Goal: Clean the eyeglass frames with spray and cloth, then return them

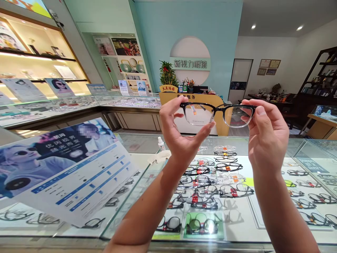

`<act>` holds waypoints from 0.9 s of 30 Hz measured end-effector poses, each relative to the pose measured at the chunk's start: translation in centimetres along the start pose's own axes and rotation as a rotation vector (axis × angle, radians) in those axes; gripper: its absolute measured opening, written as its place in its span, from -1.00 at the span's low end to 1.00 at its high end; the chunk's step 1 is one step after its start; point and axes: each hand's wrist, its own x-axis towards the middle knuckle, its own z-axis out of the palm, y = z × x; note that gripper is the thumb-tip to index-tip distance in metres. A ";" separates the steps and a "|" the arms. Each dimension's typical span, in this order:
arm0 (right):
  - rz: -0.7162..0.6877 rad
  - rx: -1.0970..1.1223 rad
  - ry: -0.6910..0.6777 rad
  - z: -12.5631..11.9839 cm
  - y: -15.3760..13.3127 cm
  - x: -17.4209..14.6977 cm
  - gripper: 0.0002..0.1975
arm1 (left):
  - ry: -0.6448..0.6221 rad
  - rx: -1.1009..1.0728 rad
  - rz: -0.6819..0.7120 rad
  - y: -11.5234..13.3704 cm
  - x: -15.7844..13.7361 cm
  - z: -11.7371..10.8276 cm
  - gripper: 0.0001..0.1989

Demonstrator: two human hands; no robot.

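Glasses pinched by left hand, right hand.

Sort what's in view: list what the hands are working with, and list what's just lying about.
In hand:
- glasses, held up at both ends
- left hand
- right hand

Lying about:
- small bottle on the glass counter
- white cloth
- poster
- rows of frames in the case
- potted plant
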 end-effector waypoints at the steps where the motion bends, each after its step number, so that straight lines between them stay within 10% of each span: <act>1: 0.011 0.019 -0.006 0.0 -0.1 0.0 -0.68 | 0.002 -0.012 0.010 0.0 0.0 0.0 -0.23; 11: 0.123 0.471 -0.006 0.1 0.3 0.3 -0.83 | 0.040 -0.155 0.089 -0.6 0.1 0.3 -0.29; 27: 0.195 0.520 -0.017 0.1 0.4 0.4 -0.83 | 0.045 -0.289 0.056 -0.8 -0.1 0.8 -0.21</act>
